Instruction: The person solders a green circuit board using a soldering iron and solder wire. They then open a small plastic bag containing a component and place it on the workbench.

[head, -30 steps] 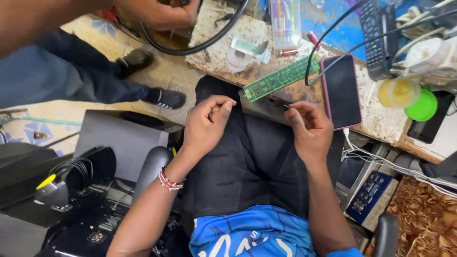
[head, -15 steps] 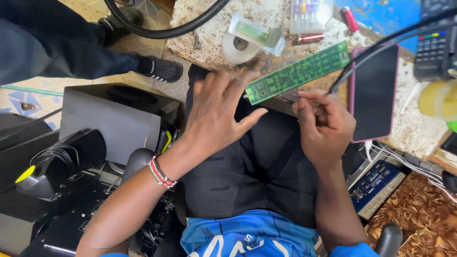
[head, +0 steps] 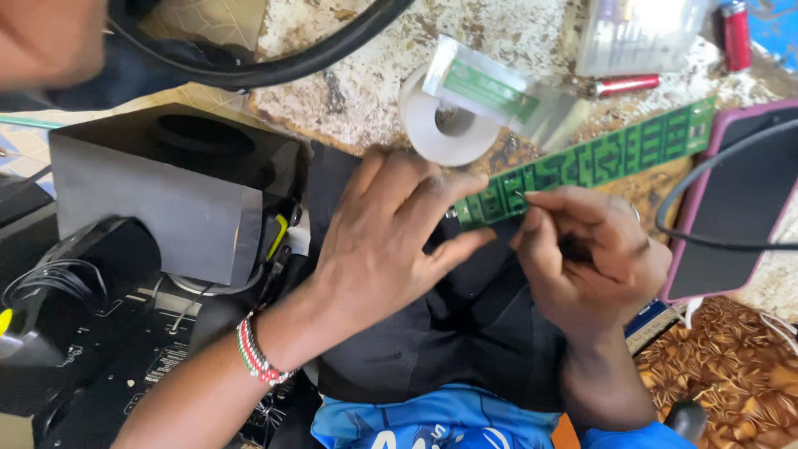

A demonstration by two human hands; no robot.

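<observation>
Nearest the camera, over the lap in black trousers, the left hand stretches forward with its forearm coming up from the lower left, a beaded bracelet at the wrist. Its fingers are spread wide and flat, the tips touching the near end of the green circuit board. Just beside it, the right hand is curled, wrist bent, with its fingers pinched narrow around a thin metal tool whose tip meets the same end of the board; what sort of tool it is cannot be told. The board lies slanted along the near edge of the bench, one end over the lap, the other running up toward the right. By that edge rests a phone in a pink case with a black cable looping across it. Farther in sits a white roll of tape under a clear packet, and beyond, a red marker.
</observation>
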